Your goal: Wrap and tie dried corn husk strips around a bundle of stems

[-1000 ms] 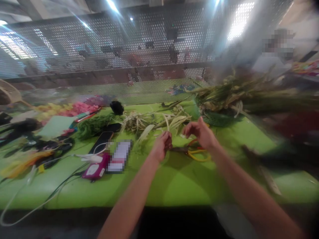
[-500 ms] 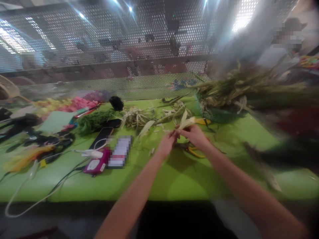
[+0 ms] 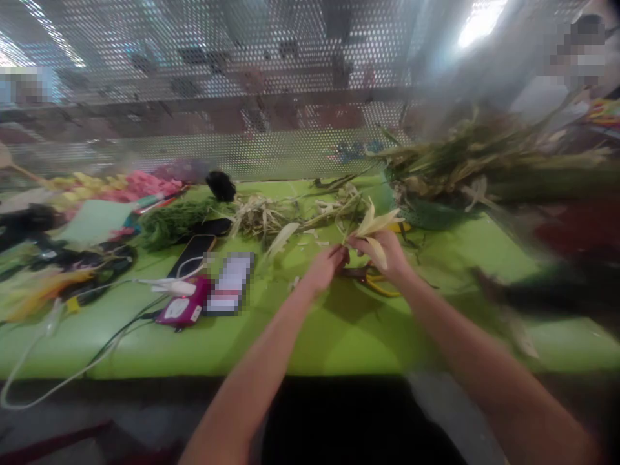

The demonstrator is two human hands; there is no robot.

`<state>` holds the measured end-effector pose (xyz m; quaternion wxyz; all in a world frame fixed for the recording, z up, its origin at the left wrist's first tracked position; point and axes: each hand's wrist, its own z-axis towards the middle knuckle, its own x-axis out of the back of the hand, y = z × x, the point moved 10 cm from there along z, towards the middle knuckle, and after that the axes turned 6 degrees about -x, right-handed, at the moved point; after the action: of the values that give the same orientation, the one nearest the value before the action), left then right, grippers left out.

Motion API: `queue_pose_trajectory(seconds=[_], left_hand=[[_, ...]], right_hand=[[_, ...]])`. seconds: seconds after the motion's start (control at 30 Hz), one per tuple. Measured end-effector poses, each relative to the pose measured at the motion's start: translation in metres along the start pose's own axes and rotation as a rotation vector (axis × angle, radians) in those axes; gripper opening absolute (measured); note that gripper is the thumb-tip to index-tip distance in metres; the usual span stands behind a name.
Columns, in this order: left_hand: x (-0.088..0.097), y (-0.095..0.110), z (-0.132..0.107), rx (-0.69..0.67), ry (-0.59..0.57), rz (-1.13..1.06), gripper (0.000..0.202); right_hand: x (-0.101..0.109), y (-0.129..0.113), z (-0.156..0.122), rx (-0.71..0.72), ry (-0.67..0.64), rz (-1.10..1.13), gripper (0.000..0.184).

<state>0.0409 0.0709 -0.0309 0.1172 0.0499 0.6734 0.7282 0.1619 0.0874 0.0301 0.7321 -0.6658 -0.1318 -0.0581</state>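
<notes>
Leafy strips (pale, pointed), splayed petal-like

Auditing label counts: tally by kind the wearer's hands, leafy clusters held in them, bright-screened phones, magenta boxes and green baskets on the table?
Left hand and right hand: 2
Pale leafy cluster: 1
Bright-screened phone: 1
Magenta box: 1
Green basket: 1
Total: 6

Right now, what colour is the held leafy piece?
The leafy piece looks pale yellow; best in head view.
</notes>
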Motion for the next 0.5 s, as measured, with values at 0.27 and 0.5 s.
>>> queue_pose_trajectory(seconds=[0.27, 0.5], left_hand=[[0.070, 0.023, 0.000, -0.122, 0.420, -0.314, 0.027], [0.101, 0.025, -0.005, -0.117, 0.611, -0.430, 0.026]], right_hand=[[0.078, -0.004, 0.018, 0.051, 0.070, -0.199, 0.029], [0.080, 0.019, 0.016, 0.023, -0.161, -0.746, 0.010]])
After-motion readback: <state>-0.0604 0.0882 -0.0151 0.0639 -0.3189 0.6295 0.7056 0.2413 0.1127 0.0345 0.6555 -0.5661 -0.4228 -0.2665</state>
